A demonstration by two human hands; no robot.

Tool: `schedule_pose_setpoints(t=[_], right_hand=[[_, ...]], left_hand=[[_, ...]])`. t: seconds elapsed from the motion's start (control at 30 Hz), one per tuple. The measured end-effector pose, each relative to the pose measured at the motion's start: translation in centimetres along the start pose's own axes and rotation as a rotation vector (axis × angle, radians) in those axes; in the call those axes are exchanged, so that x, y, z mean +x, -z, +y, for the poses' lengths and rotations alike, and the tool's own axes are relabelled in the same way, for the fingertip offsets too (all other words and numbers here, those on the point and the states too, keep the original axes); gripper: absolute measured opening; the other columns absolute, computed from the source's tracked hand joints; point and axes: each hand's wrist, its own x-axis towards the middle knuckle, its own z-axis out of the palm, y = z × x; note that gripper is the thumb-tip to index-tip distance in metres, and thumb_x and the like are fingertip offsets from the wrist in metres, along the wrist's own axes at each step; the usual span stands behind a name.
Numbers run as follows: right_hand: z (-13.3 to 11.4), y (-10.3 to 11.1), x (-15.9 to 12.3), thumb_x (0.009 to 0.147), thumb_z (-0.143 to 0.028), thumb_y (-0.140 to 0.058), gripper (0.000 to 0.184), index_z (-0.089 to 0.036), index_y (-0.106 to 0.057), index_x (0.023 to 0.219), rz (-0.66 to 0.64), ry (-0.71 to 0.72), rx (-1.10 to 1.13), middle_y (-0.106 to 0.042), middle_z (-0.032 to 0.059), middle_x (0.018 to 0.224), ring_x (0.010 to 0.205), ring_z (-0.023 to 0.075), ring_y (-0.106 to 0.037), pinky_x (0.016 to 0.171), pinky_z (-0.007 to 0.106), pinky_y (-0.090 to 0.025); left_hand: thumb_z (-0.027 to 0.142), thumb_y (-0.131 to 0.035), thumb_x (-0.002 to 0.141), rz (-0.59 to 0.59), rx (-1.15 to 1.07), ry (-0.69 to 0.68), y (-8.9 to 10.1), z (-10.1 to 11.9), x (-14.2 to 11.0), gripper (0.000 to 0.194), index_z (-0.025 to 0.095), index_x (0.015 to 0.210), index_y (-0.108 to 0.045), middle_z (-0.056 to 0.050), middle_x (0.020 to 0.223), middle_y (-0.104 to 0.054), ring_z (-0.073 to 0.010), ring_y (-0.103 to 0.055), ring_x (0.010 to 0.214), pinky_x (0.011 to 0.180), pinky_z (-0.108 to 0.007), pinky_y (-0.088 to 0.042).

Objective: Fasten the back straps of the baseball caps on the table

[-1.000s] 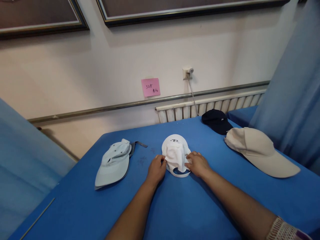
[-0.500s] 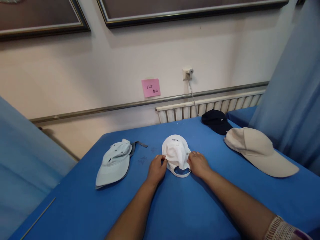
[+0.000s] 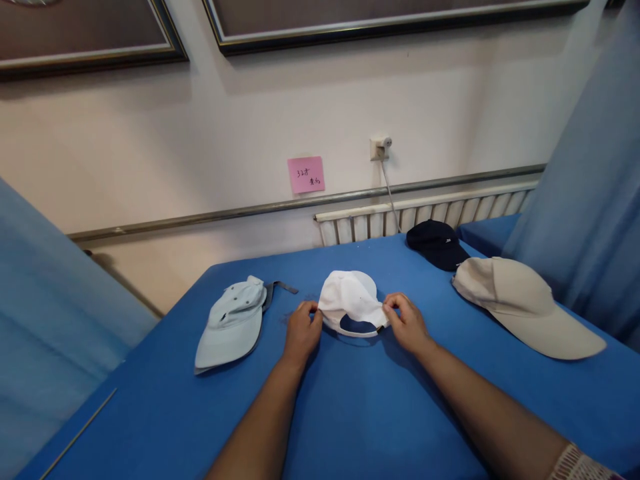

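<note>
A white cap (image 3: pixel 350 298) lies in the middle of the blue table (image 3: pixel 350 413), its back opening and strap facing me. My left hand (image 3: pixel 300 331) pinches the cap's left edge with closed fingers. My right hand (image 3: pixel 407 323) pinches its right edge near the strap, thumb and forefinger together. The cap's crown now stands rounded between both hands.
A pale grey-blue cap (image 3: pixel 231 321) lies to the left. A beige cap (image 3: pixel 525 303) and a dark navy cap (image 3: pixel 437 243) lie at the right. Blue fabric hangs at both sides. A radiator (image 3: pixel 425 213), a wall socket with cable and a pink note (image 3: pixel 305 175) are behind.
The white cap went from folded flat with its brim showing to a rounded crown. Both hands shifted slightly away from me along its edges.
</note>
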Motion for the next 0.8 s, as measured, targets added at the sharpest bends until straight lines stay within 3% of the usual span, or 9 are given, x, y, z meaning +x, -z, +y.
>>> schedule_pose_setpoints(t=[0.2, 0.33, 0.5, 0.8], right_hand=[[-0.2, -0.2, -0.2, 0.088, -0.029, -0.051, 0.007, -0.023, -0.054, 0.086, -0.066, 0.031, -0.005, -0.063, 0.0045, 0.092, 0.088, 0.0205, -0.06, 0.082, 0.035, -0.047], [-0.6, -0.2, -0.4, 0.082, -0.034, -0.063, 0.019, -0.023, -0.056, 0.096, -0.136, 0.042, -0.063, -0.063, 0.0045, 0.099, 0.094, 0.022, -0.06, 0.084, 0.036, -0.048], [-0.9, -0.4, -0.3, 0.086, -0.024, -0.054, 0.003, -0.023, -0.056, 0.084, -0.19, 0.066, -0.084, -0.064, 0.0036, 0.09, 0.089, 0.0208, -0.06, 0.082, 0.035, -0.047], [-1.1, -0.4, -0.3, 0.087, -0.022, -0.051, 0.007, -0.023, -0.054, 0.081, -0.168, 0.055, -0.054, -0.064, 0.0041, 0.087, 0.087, 0.0209, -0.059, 0.082, 0.036, -0.047]], left_hand=[[0.019, -0.046, 0.083, -0.064, 0.026, -0.076, 0.1, 0.3, -0.2, 0.017, 0.018, 0.08, -0.063, -0.005, 0.086, -0.065, -0.0197, -0.06, 0.085, 0.079, -0.031, -0.044], [0.02, -0.047, 0.083, -0.098, 0.061, -0.063, 0.0, 0.4, -0.2, 0.016, 0.018, 0.079, -0.062, -0.005, 0.084, -0.064, -0.0202, -0.059, 0.084, 0.076, -0.032, -0.044], [0.017, -0.046, 0.081, -0.091, 0.025, -0.061, 0.0, 0.6, -0.2, 0.017, 0.018, 0.081, -0.063, -0.005, 0.087, -0.065, -0.0198, -0.059, 0.086, 0.079, -0.032, -0.044], [0.026, -0.048, 0.083, -0.07, -0.108, -0.062, -0.2, 0.5, -0.1, 0.016, 0.019, 0.077, -0.062, -0.005, 0.092, -0.068, -0.0192, -0.062, 0.089, 0.084, -0.031, -0.047]])
